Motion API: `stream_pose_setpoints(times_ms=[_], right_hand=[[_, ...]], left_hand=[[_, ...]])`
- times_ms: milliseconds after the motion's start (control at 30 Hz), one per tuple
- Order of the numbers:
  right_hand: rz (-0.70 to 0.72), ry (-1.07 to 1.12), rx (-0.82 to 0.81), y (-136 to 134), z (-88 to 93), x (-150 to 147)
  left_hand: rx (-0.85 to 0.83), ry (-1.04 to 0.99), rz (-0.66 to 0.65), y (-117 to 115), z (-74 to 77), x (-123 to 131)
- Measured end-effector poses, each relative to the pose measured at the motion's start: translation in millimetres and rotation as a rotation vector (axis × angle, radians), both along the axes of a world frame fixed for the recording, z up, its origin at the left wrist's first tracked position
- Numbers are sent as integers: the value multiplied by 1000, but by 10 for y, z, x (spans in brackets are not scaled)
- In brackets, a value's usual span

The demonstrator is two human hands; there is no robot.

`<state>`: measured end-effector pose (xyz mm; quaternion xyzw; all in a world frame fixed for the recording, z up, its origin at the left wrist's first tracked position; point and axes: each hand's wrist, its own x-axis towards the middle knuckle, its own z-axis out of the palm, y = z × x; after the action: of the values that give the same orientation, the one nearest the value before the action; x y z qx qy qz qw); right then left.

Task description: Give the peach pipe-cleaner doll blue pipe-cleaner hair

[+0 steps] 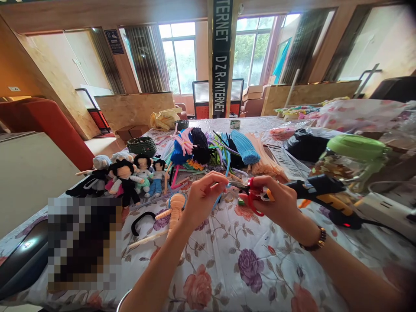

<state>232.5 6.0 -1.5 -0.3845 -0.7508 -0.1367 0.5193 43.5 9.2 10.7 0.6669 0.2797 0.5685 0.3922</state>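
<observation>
Pinching thin blue strip between thumb and fingertips of left hand, nearly closed. Gripping red-handled scissors in right hand, fingers curled round loops; cannot tell blade gap. Working above middle of floral worktop, right of peach doll, left of glue gun, on near side of heaped strips. Apparently snipping: hold strip taut, set blades square across, keep fingertips out of blade line, cut in one squeeze, keep wrist off glue gun. Read strip axis as roughly up-down in view, seemingly leaning left below fingers, upper end toward heap; scissors axis crosswise, tips pointing left at pinch, loops rightward.
</observation>
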Motion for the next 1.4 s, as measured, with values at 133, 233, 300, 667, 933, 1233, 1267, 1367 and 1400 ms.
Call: stream_pose_setpoints(times_ms=[133,233,300,667,933,1233,1267,1367,1400], right_hand=[[19,-15,0,5,-14,8],[10,-7,-16,10,-28,12],[5,-2,-23,12,-34,13],[15,-26,7,23,-52,20],[45,-45,22,3,-25,19],[94,-37,59,1,5,4],[90,-39,58,0,5,3],[83,-39,44,-2,0,4],[83,-35,37,-1,-4,5]], left_hand=[[7,1,-9,-6,10,2],[9,7,-10,-7,13,3],[6,5,-10,-7,14,3],[18,-11,-18,0,20,3],[15,-24,-29,-4,18,-2],[65,-42,-66,33,-2,-5],[69,-44,-65,32,1,-5],[71,-47,-68,25,8,-4],[67,-44,-66,21,9,-5]])
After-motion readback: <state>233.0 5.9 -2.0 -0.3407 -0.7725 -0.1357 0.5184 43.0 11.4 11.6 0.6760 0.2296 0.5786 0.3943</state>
